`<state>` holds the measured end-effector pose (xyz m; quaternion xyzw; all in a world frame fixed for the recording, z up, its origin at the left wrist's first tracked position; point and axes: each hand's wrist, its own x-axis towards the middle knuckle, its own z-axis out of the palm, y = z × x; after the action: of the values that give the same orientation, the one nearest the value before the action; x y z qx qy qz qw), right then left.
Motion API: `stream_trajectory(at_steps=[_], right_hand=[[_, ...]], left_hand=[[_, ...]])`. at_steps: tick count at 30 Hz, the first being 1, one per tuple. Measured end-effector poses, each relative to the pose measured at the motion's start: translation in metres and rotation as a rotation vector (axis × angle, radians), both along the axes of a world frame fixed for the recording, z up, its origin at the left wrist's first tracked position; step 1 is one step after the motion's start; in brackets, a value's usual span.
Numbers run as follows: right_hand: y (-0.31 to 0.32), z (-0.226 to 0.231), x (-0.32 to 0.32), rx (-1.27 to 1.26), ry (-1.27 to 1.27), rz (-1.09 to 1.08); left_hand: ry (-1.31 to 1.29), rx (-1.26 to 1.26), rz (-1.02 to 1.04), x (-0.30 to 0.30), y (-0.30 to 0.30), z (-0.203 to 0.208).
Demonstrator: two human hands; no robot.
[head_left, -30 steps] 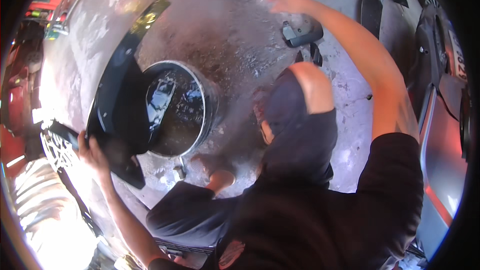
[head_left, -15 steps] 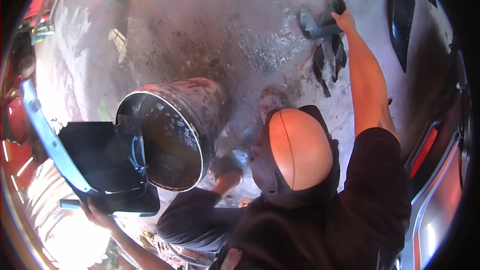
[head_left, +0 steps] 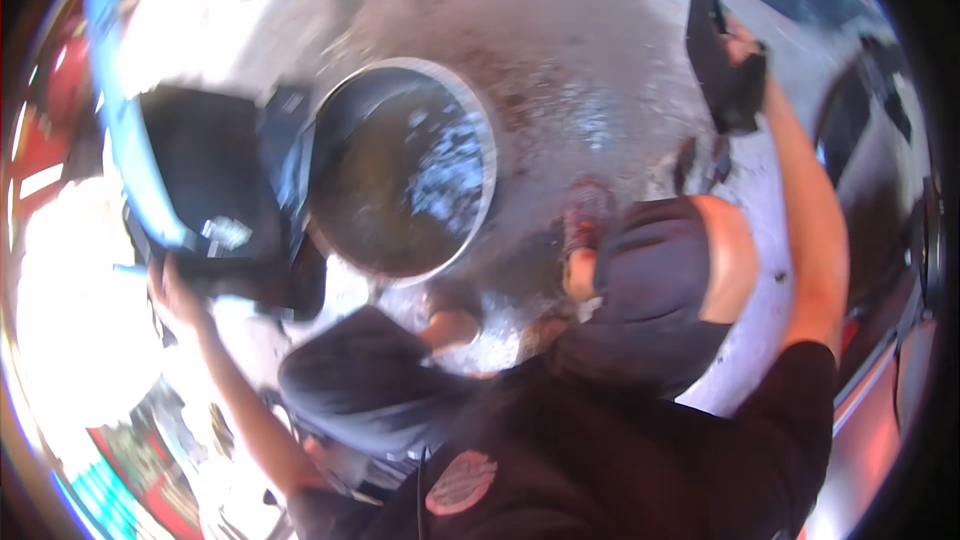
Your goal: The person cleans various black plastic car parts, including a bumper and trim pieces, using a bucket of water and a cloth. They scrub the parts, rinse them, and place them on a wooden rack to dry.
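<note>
Head view: both hands were seen closed on black parts, well apart from each other. By the left hand (head_left: 178, 295) the lower edge of a black panel (head_left: 205, 160) was pinched, while the right hand (head_left: 740, 43) was curled around a curved black piece (head_left: 708, 65); its exact finger placement was blurred and could not be told. The panel was held to the left of a round drum (head_left: 490, 155), its inner side close by the rim; whether the two touched could not be made out. With so broad a part carried at one edge, a firm grip, a level wrist and some clearance from the rim were judged advisable, so that twisting or scraping would be avoided. For the long piece, a hold near its wider end was judged steadier than one on the narrow arm.

The panel was broad and boxy, matt black, and bordered by a smooth, pale-blue shining strip (head_left: 130, 120). The other part was slender above and broadened below. Inside the drum's pale circular lip, dark, murky liquid (head_left: 385, 180) was broken by bright reflections. Farther out, a stained, rough grey floor (head_left: 600, 50) was wetted in patches, and dark scraps (head_left: 685, 165) were strewn below the right hand
</note>
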<state>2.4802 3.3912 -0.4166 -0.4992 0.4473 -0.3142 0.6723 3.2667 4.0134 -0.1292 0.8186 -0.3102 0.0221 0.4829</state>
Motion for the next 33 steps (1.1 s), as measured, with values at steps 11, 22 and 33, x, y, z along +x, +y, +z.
stream_trajectory(at_steps=[11,22,33], right_hand=[[0.225,0.173,0.364,-0.719,0.167,0.512],[0.284,-0.007,0.419,-0.305,0.425,0.611],[0.274,-0.119,0.404,-0.651,1.240,0.867]], left_hand=[[-0.234,-0.131,0.205,-0.054,-0.050,0.029],[-0.198,-0.192,0.360,-0.030,0.000,-0.041],[-0.085,-0.105,0.456,-0.011,0.041,-0.056]])
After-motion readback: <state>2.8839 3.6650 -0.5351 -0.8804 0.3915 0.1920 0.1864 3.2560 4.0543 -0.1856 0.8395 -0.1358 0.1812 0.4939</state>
